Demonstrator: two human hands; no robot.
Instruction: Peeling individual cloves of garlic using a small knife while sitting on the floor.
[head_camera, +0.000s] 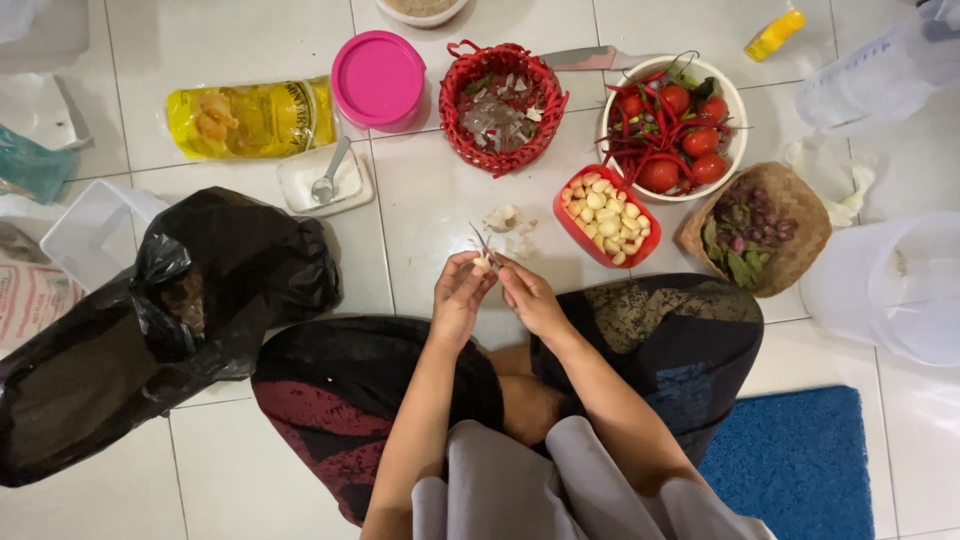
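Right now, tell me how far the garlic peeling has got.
Done: the red bowl is heaped with peeled cloves, and loose skins lie on the tiled floor. In hand: the left hand and right hand meet on one garlic clove, a strip of skin sticking up from it. Left: no unpeeled garlic shows clearly, so I cannot tell how much remains.

Both forearms reach forward over the crossed legs, wrists close together. The left hand (458, 296) and right hand (528, 296) meet at the fingertips, fingers curled, apparently pinching something small between them.
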